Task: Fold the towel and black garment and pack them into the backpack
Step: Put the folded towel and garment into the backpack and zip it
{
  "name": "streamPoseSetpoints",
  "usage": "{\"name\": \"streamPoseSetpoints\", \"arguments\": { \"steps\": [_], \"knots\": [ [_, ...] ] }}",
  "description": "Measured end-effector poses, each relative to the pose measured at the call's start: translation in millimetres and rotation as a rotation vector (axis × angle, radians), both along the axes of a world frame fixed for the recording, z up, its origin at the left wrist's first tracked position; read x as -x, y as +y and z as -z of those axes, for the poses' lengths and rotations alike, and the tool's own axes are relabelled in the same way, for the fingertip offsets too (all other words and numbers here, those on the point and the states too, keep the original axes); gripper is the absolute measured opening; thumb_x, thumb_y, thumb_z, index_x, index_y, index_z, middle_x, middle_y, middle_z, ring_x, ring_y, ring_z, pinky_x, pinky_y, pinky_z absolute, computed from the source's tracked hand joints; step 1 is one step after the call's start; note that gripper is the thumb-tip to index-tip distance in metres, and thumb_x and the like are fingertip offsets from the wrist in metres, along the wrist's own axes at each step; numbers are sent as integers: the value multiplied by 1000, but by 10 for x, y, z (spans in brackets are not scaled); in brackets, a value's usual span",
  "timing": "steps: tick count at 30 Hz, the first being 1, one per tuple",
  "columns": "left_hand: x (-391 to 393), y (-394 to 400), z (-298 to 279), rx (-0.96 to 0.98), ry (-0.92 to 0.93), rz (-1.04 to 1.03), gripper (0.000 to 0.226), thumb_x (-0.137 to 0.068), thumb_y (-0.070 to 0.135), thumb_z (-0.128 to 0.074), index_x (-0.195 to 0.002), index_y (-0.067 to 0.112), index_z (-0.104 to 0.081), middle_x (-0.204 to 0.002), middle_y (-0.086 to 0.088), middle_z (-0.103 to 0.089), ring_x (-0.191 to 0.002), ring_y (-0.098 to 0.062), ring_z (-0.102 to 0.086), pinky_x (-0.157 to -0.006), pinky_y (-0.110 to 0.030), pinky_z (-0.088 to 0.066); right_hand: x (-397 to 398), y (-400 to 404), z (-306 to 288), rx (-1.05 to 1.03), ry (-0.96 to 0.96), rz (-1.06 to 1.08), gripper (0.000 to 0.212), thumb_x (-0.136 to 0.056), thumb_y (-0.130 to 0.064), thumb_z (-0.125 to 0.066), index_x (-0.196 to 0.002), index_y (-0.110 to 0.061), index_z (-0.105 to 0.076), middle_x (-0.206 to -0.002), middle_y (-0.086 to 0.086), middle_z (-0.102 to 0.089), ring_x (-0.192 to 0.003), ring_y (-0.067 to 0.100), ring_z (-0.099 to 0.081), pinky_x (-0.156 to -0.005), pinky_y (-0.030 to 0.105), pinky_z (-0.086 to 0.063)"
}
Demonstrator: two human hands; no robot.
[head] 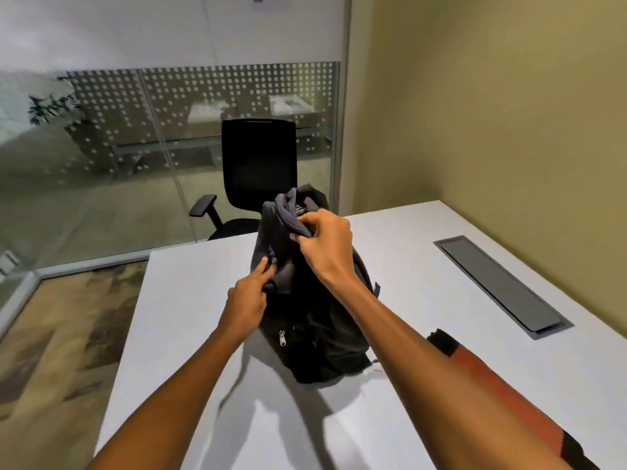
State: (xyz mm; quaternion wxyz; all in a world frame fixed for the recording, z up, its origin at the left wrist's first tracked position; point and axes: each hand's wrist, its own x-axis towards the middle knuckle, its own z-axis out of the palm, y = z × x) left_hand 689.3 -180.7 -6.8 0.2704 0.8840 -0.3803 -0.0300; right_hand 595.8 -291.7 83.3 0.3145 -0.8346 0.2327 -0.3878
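Observation:
A black backpack [312, 340] stands upright in the middle of the white table [424, 273]. My right hand [325, 242] grips the padded top of the backpack near its handle and holds it up. My left hand [249, 296] pinches the backpack's left side by the zipper, where a small blue tab shows. A red-brown towel with dark ends [502, 395] lies flat on the table at the right, partly behind my right forearm. No separate black garment can be told apart from the backpack.
A grey cable hatch [502, 286] is set into the table at the right. A black office chair [258, 174] stands behind the table's far edge, before a glass partition [101, 164]. A yellow-green wall runs along the right.

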Motion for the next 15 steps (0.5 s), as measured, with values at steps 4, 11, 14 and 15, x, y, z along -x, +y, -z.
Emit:
{"name": "streamPoseSetpoints", "arguments": {
  "steps": [4, 11, 14, 15],
  "knots": [
    [-215, 417, -132, 0, 89, 96, 57, -91, -6, -37, -135, 29, -50, -139, -9, -52, -123, -33, -51, -100, -38, -43, 102, 360, -23, -108, 63, 71, 8, -82, -5, -64, -82, -6, -71, -76, 10, -70, -54, 5, -50, -53, 2, -39],
    [-263, 1027, -213, -91, 147, 287, 61, -87, -11, -42, -123, 35, -60, -125, -8, -64, -108, -31, -58, -86, -38, -49, 504, 1259, 49, -304, 22, 113, 14, -73, -5, -68, -82, -5, -57, -68, -2, -55, -58, 7, -49, -56, 13, -41],
    [-116, 1230, -122, -17, 179, 258, 44, -94, 3, -48, -128, 29, -57, -132, -3, -58, -121, -24, -54, -95, -28, -41, 683, 1472, 169, -364, -37, 138, 19, -76, -8, -68, -85, -10, -52, -64, -4, -50, -56, 6, -46, -53, 9, -39],
    [-57, 1297, -84, 33, 213, 227, 41, -95, 7, -49, -131, 26, -55, -135, -3, -56, -123, -23, -53, -98, -28, -39, 735, 1505, 198, -381, -56, 150, 19, -77, -10, -69, -87, -11, -53, -64, -6, -50, -56, 5, -47, -54, 8, -40]
  ]
}}
